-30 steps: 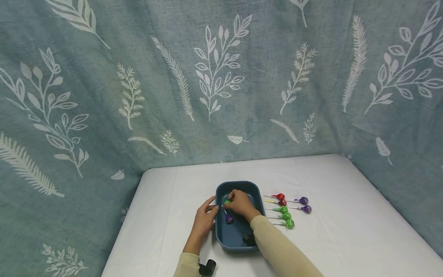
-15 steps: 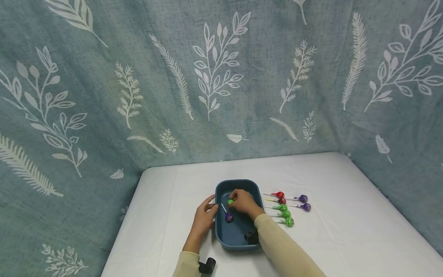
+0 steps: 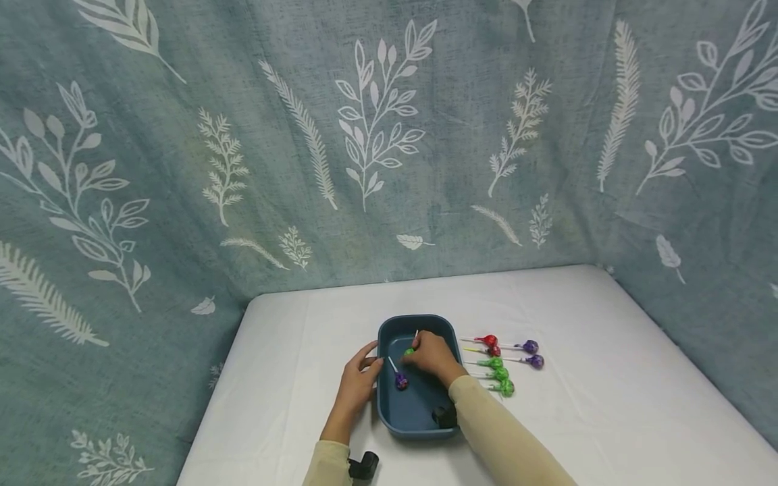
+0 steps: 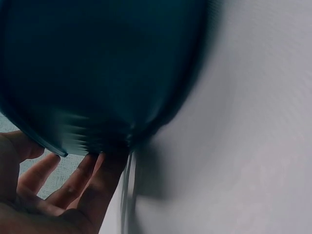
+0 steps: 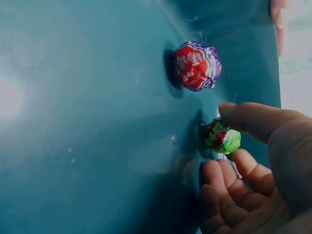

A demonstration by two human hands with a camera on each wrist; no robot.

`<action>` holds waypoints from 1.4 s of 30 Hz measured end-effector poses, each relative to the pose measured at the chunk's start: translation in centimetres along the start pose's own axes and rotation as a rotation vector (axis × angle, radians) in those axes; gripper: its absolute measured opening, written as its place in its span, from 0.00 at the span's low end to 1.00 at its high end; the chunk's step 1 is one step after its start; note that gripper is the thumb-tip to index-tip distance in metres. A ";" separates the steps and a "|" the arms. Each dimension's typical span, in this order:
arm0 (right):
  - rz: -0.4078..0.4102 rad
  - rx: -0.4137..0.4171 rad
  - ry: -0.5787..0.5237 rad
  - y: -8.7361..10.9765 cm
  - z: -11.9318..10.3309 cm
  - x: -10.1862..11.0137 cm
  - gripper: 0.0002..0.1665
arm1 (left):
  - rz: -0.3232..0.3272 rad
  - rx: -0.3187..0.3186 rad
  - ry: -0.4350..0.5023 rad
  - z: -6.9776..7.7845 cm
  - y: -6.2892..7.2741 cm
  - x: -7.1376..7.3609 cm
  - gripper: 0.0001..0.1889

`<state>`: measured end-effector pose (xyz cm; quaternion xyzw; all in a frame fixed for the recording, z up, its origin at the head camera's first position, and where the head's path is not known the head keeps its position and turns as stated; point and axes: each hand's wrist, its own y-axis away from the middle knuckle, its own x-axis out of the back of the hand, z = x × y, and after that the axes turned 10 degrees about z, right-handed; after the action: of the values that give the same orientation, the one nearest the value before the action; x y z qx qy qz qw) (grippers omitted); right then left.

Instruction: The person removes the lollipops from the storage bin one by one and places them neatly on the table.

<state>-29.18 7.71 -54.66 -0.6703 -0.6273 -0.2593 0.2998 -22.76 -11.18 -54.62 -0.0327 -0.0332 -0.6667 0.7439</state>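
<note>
A blue rectangular tray [image 3: 419, 434] stands on the white table. At its left long side, my left hand [image 3: 357, 379] holds the rim, thumb on the edge and fingers along the outer wall [image 4: 73, 126]. My right hand [image 3: 430, 354] reaches inside the tray. Its thumb and curled fingers are around a green-wrapped lollipop [image 5: 225, 137] close over the tray floor; the white stick [image 3: 416, 334] points away past the fingers. A purple-and-red lollipop [image 5: 197, 66] lies beside it, its stick toward the left wall.
Right of the tray lie several more lollipops: red ones [image 3: 489, 340], green ones [image 3: 502, 374] and purple ones [image 3: 535, 362]. Black wrist cameras sit at both wrists, the right one [image 3: 445, 416] over the tray. A leaf-patterned curtain [image 3: 389, 135] hangs behind the table.
My right hand has shifted slightly right inside the tray, the green lollipop with it; its stick now shows. The purple lollipop's stick is uncovered. My left hand stays at the rim.
</note>
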 end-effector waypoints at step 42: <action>-0.131 0.149 -0.202 -0.4 0.4 2.2 0.15 | 0.001 0.008 0.008 -0.3 -0.3 -0.1 0.25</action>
<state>-29.46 9.51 -53.33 -0.6266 -0.7142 -0.1622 0.2664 -23.07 -11.17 -54.94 -0.0270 -0.0326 -0.6662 0.7446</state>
